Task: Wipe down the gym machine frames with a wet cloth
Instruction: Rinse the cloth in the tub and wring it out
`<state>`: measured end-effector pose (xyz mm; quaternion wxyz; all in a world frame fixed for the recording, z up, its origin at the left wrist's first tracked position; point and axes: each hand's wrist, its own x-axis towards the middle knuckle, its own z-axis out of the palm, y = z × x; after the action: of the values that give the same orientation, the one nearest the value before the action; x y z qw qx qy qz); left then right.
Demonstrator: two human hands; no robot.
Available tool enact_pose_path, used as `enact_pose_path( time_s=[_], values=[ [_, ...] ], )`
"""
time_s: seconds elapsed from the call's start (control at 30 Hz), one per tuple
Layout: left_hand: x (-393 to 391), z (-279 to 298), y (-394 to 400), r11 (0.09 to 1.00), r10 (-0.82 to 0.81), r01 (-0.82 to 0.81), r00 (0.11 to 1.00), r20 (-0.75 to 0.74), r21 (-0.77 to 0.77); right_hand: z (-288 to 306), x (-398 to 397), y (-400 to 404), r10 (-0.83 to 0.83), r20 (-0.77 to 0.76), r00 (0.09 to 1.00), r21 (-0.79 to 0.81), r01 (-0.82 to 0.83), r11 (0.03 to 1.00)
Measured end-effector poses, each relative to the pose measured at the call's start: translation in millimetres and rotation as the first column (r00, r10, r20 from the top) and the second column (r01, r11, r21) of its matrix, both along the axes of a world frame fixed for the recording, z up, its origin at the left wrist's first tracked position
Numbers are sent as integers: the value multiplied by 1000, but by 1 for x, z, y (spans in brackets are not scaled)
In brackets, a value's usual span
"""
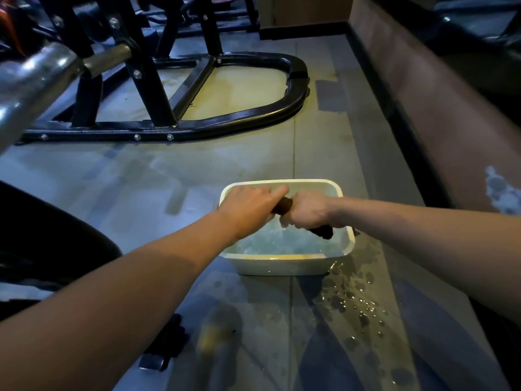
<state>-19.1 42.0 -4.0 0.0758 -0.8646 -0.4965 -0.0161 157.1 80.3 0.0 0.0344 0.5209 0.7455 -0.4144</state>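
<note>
A dark brown cloth [284, 206] is twisted into a roll above a white rectangular basin [282, 265] of foamy water on the floor. My left hand [249, 208] grips the roll's left end and my right hand [306, 211] grips its right part, with a dark tail of cloth [322, 231] hanging out below that hand. Both hands are over the basin's middle. The black gym machine frame [231, 122] lies on the floor beyond the basin, its curved base tube ending at the upper right.
A chrome bar [31, 80] crosses the upper left, close to the camera. Water drops [352, 303] wet the floor right of the basin. A low wall with a dark skirting [394, 108] runs along the right. A dark object [166, 348] lies on the floor near my left forearm.
</note>
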Motion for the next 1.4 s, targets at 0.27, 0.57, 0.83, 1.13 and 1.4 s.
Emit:
enact_pose_path(
  time_s=[0.27,0.57,0.83,1.13,1.4],
  values=[
    [12,3,-1,948,307,-269,915,262,-171,-8,16,6,27,-64,998,301,-6,954],
    [23,31,-8,331,914,410,82,396,-850,-22,63,3,163,178,970,875,-232,426],
    [22,45,-17,118,901,470,320,293,-875,-1,47,3,392,-51,918,846,-169,505],
    [30,12,-15,792,540,-283,738,405,-542,3,15,-3,26,256,966,554,-169,815],
    [1,11,-6,988,135,-121,978,160,-95,-2,4,-7,-98,-108,989,-178,78,981]
  ],
)
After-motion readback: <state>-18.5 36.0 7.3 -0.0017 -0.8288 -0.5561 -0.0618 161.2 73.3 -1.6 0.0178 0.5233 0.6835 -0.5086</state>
